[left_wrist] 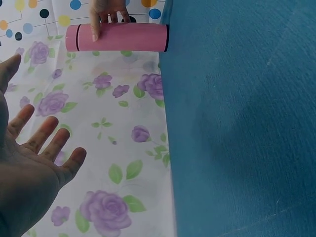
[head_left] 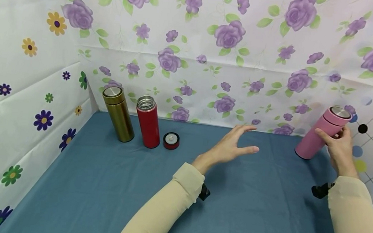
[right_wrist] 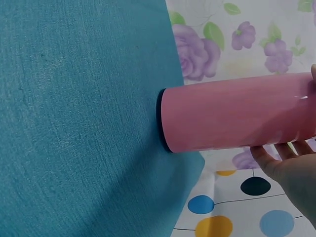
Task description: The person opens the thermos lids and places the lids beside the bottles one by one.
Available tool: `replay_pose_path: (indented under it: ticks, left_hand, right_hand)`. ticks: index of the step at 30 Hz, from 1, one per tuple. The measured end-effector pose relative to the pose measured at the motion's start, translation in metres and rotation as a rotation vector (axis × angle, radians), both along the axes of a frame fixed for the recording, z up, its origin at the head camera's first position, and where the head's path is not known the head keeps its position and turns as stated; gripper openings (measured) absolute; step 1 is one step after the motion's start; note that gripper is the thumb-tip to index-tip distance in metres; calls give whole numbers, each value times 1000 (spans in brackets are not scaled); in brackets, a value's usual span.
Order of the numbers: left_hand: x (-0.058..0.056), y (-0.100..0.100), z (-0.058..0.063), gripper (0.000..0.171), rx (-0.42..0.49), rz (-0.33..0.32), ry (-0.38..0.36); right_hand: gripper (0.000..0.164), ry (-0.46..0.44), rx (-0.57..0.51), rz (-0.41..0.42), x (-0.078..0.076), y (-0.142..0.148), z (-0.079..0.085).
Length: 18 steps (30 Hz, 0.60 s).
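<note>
My right hand (head_left: 339,149) grips a pink thermos flask (head_left: 321,135) near its upper part, at the far right of the table. The flask has its lid on, with a silver disc on top; its black-edged base shows in the right wrist view, close to the blue cloth. Over the middle of the table my left hand (head_left: 229,147) reaches forward with fingers spread and nothing between them. In the left wrist view that hand (left_wrist: 37,168) has its palm and fingers in sight, well apart from the pink flask (left_wrist: 128,37).
At the back left stand a gold thermos flask (head_left: 118,115) with its lid on and a red flask (head_left: 149,124) without one, its steel mouth bare. A red-and-black lid (head_left: 171,140) lies beside it, inner side up. Flowered sheets (head_left: 195,30) wall the blue table (head_left: 248,214).
</note>
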<state>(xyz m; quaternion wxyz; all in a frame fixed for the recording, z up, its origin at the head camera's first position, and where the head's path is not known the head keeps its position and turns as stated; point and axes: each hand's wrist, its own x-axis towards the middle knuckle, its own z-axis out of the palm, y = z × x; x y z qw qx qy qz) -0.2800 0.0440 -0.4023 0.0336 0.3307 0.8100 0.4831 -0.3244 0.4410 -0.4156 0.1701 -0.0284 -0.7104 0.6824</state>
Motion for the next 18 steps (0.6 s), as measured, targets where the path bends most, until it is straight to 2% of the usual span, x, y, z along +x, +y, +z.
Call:
replay_pose_path:
  ticks: [12, 18]
  left_hand:
    - [-4, 5, -6, 70, 2, 5, -2]
    - [-5, 9, -7, 70, -1, 12, -13]
  right_hand:
    - [75, -58, 120, -75, 0, 2, 1]
    - [75, -75, 136, -76, 1, -1, 4]
